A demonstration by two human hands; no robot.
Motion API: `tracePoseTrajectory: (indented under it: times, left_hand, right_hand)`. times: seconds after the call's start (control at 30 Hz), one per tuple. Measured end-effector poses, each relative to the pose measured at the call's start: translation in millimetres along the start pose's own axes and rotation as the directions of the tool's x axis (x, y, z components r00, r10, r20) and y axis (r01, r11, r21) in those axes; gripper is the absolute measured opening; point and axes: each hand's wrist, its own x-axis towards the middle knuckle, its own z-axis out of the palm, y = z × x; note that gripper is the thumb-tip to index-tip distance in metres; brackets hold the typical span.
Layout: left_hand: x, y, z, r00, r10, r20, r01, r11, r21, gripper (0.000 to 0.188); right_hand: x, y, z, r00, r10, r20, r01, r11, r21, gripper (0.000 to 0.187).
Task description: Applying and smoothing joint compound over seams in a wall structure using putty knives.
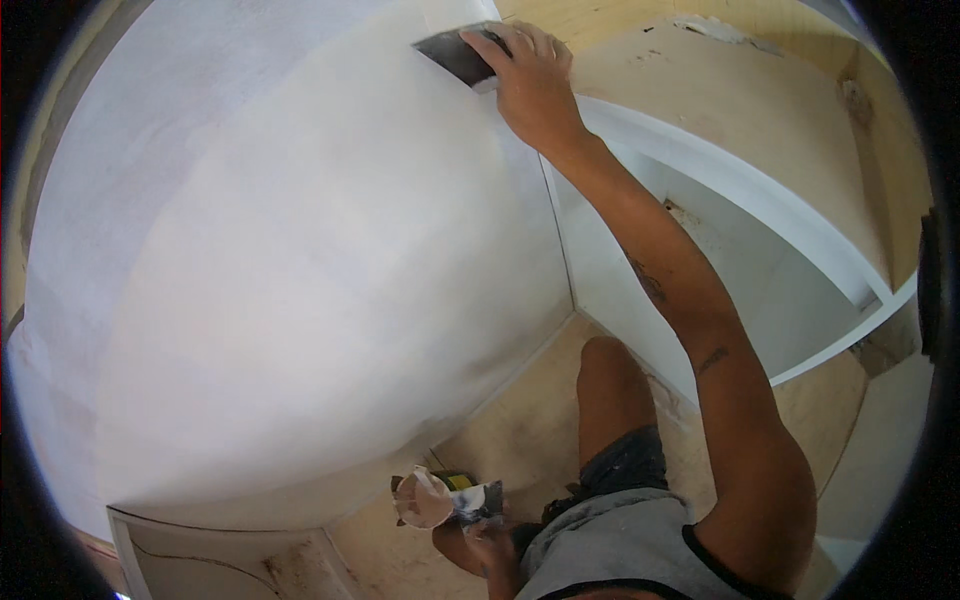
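Note:
My right hand [533,72] is stretched far up and closed around a wide, dark-bladed putty knife [455,55]. Its blade lies against the upper right edge of a large white wall panel [330,250]. Low in the view, my left hand [490,545] grips a second putty knife [480,505] with white filler smeared on its blade. Right beside that blade is an open round tub [425,497] of pale pinkish filler. The left hand's fingers are partly hidden.
To the right stands a white-framed opening [735,160], passing under my right arm. Above it is a bare wooden board [700,80] with a rough, chipped patch. A dusty, stained floor [520,420] lies around my legs. Another framed recess [215,560] sits at lower left, with a cable inside.

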Motion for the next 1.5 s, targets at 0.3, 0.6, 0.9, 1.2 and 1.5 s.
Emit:
tracePoseTrajectory:
  times: [0.3,0.6,0.9,1.2,1.5]
  left_hand:
    - [36,-14,-60,0.999,0.041,0.029,-0.043,0.997,0.062,0.058]
    - [19,-7,-29,0.994,-0.100,0.045,0.105,0.987,-0.122,0.057]
    - [5,36,-26,0.973,-0.212,0.096,0.224,0.966,-0.132,0.060]
    - [-5,41,11,0.979,-0.201,0.014,0.201,0.979,-0.031,0.060]
    - [16,12,-48,0.997,-0.077,-0.002,0.077,0.985,0.154,0.059]
  right_hand:
    - [43,-23,-5,0.991,-0.041,-0.129,0.051,0.996,0.074,0.047]
    - [23,-66,3,1.000,-0.029,-0.007,0.029,0.998,0.049,0.064]
    - [38,-103,-14,0.994,0.034,0.100,-0.030,0.999,-0.040,0.065]
    - [-49,-71,12,0.936,0.190,0.296,-0.195,0.981,-0.015,0.080]
    - [-61,-92,-26,0.878,0.171,0.447,-0.234,0.968,0.089,0.075]
